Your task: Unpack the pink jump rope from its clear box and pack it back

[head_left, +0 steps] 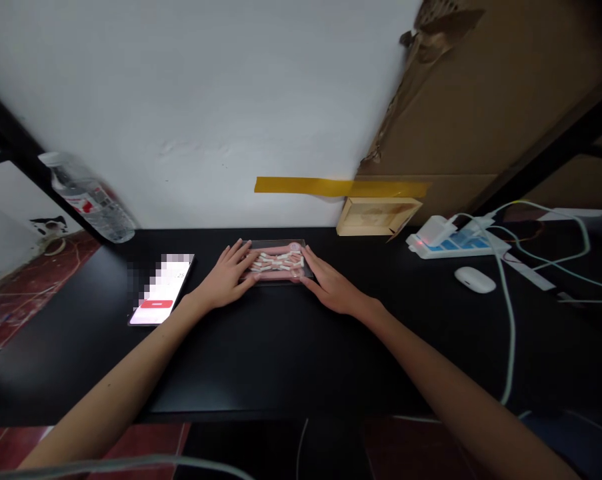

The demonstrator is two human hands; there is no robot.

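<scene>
A flat clear package (278, 275) with pink bone-shaped sides and several pink-and-white pieces in its middle lies on the black desk. My left hand (225, 275) holds its left end, with the thumb at the near corner and the fingers stretched over the far side. At the opposite end, my right hand (333, 283) has its thumb by the near corner and its fingers along the right edge. What the pieces inside are, I cannot make out.
A lit phone (163, 290) lies left of my left hand. At the back left stands a plastic bottle (88, 200). A shallow wooden box (375, 217) leans at the back. Rightward are a power strip (451, 243), white cables (508, 333) and a white earbud case (475, 280).
</scene>
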